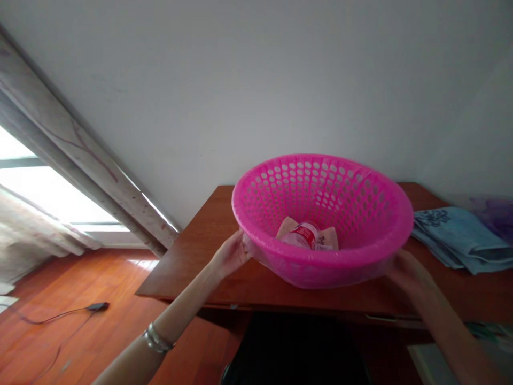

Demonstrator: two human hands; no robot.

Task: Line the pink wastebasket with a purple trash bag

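A large pink plastic basket point(320, 263) with round holes in its wall is held in front of me, over the wooden desk. My left hand point(232, 255) grips it at the left side, fingers partly hidden behind the rim. On the right side my right hand point(404, 270) holds it from below, most of its fingers out of sight under the basket. Inside lie a clear plastic bottle point(305, 235) with a red label and a beige cloth-like item point(329, 238) with dark markings, partly covered by the bottle.
A folded blue cloth point(460, 235) lies on the desk point(200, 240) at the right, with something purple point(491, 214) behind it. A black chair point(296, 347) stands at the desk's front. A cable with a black adapter point(98, 306) runs over the floor; a curtain point(80, 144) hangs at left.
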